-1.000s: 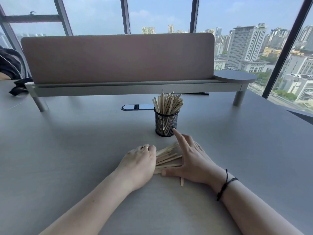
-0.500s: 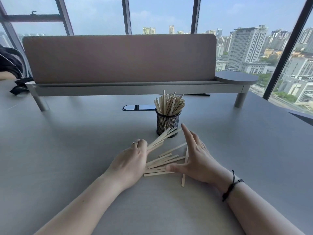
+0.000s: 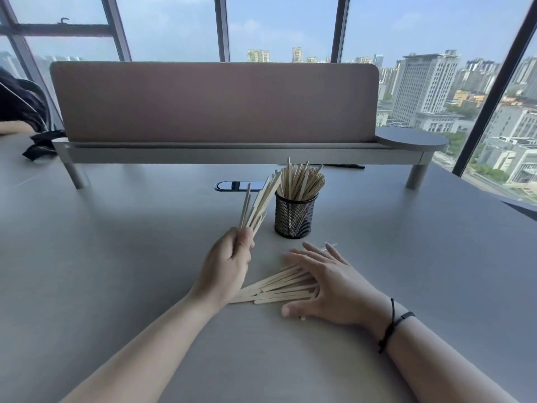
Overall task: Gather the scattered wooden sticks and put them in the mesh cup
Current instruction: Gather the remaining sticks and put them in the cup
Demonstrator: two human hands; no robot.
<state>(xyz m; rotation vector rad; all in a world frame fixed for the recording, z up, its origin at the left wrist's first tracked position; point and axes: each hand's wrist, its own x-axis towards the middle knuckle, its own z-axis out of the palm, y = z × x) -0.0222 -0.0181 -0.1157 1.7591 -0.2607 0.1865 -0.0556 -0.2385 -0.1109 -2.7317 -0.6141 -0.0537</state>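
Left hand (image 3: 229, 264) raised, sticks (image 3: 257, 203) in grip

Left hand (image 3: 228, 264) holds a bunch (image 3: 257, 203), its tips just left of the cup (image 3: 294, 216). Cup stands beyond both hands. Loose sticks (image 3: 277, 287) lie between the hands, partly under the right hand (image 3: 328, 286).
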